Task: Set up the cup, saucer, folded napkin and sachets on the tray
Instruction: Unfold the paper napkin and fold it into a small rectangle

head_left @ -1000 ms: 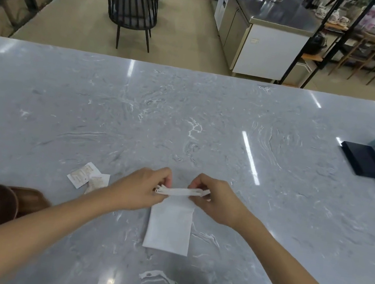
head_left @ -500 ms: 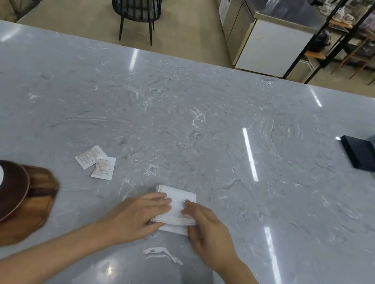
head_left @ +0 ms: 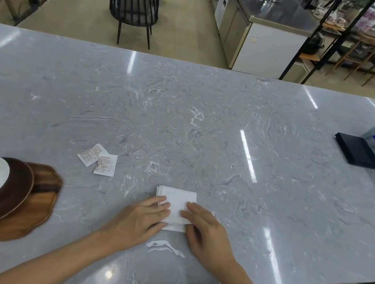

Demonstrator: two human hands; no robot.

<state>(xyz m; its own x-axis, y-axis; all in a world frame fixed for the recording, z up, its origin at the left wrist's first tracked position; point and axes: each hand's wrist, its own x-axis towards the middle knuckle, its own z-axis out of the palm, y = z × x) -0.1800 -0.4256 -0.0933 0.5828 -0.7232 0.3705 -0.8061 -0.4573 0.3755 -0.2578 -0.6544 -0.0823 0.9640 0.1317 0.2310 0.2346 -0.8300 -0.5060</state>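
Now both hands (head_left: 175, 224) press the squarish napkin (head_left: 178, 198) flat (edges table-aligned).

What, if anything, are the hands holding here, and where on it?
Nothing is lifted. The left hand and right hand press flat on the near half of the folded white paper napkin, pinning it to the grey marble counter.
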